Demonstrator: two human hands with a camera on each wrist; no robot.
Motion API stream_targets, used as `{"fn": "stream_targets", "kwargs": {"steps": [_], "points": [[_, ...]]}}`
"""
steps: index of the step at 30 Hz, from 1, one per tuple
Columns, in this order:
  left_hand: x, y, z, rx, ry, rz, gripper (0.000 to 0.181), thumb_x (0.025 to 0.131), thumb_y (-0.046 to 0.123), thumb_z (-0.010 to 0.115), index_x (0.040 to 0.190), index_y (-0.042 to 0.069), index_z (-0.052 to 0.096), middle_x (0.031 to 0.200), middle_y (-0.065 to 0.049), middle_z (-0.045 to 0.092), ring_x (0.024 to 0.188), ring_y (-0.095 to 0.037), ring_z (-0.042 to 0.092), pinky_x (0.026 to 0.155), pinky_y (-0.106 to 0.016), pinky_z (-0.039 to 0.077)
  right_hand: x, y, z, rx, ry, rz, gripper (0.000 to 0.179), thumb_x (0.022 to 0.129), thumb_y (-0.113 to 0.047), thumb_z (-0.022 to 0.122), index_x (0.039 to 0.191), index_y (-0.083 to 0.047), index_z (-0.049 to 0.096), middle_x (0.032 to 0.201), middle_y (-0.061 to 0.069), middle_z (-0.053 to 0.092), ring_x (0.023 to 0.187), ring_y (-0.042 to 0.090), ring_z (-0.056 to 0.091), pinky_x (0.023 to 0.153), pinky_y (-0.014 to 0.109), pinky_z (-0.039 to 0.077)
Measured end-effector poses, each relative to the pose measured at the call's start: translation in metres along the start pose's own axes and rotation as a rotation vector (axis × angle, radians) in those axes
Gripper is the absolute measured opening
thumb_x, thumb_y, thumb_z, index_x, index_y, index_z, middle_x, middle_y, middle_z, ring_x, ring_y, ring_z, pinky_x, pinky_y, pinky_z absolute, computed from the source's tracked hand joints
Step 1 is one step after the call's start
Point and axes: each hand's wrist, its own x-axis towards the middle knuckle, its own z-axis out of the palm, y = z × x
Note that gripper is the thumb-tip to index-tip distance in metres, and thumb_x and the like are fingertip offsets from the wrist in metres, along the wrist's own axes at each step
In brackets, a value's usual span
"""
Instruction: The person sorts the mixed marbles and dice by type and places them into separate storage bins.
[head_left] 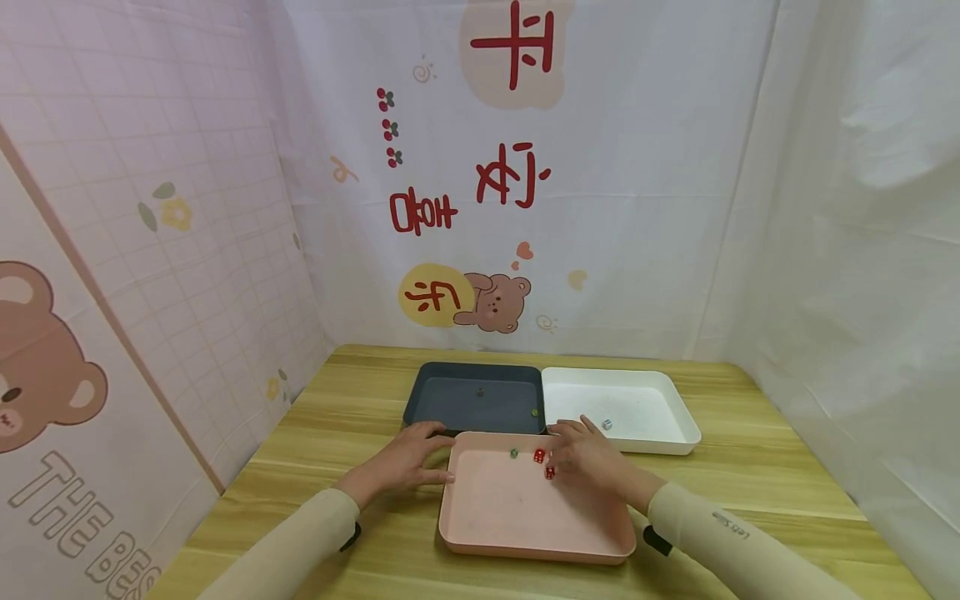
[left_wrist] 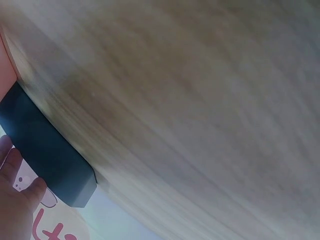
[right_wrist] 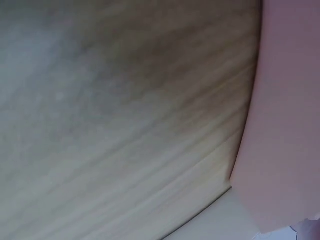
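A shallow pink tray lies between my two hands. Near its far side are a green die, a red die and another red die. My left hand, fingers spread, is at the tray's left rim by the far corner, holding nothing visible. Over the far right part of the tray, my right hand reaches in with loosely bent fingers beside the red dice. Its palm side is hidden, and it partly covers something red. In the right wrist view, mostly the pink tray's outer wall shows.
Behind the pink tray stand a dark grey tray and a white tray, side by side. A dark die and a yellowish die lie in the grey one, a pale die in the white one. Printed cloth hangs around the wooden table.
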Motion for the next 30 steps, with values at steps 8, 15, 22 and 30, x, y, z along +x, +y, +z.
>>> {"fn": "stream_targets", "kwargs": {"steps": [8,15,22,30], "points": [[0.000,0.000,0.000,0.006,0.000,0.001,0.070,0.091,0.060,0.062,0.140,0.010,0.057,0.145,-0.019,0.044,0.136,-0.038,0.038,0.108,-0.060,0.032,0.000,-0.004,0.005,0.006,0.031,0.037,0.017,0.077,-0.037,0.084,0.089,-0.026,0.080,0.132,0.016,0.060,0.128,0.040,0.047,0.103,0.070,0.029],[0.000,0.001,0.000,-0.004,-0.014,-0.016,0.071,0.090,0.061,0.061,0.141,0.011,0.056,0.147,-0.018,0.043,0.138,-0.036,0.036,0.110,-0.058,0.031,0.000,-0.005,0.008,0.015,0.054,0.042,0.016,0.077,-0.038,0.083,0.088,-0.027,0.080,0.131,0.016,0.061,0.127,0.041,0.047,0.102,0.070,0.030],[0.000,0.003,-0.001,-0.004,-0.006,-0.008,0.071,0.091,0.061,0.061,0.140,0.010,0.057,0.146,-0.019,0.043,0.137,-0.038,0.037,0.109,-0.059,0.031,-0.001,-0.005,0.004,0.138,0.080,0.071,0.014,0.077,-0.030,0.086,0.088,-0.024,0.080,0.129,0.019,0.060,0.126,0.042,0.048,0.102,0.071,0.030],[0.000,0.005,-0.003,-0.010,-0.018,-0.016,0.070,0.091,0.059,0.062,0.141,0.010,0.056,0.147,-0.020,0.042,0.137,-0.039,0.036,0.109,-0.059,0.030,-0.002,0.000,-0.004,0.275,0.087,0.112,0.012,0.084,-0.025,0.081,0.094,-0.018,0.079,0.134,0.024,0.056,0.127,0.042,0.048,0.103,0.056,0.040]]}}
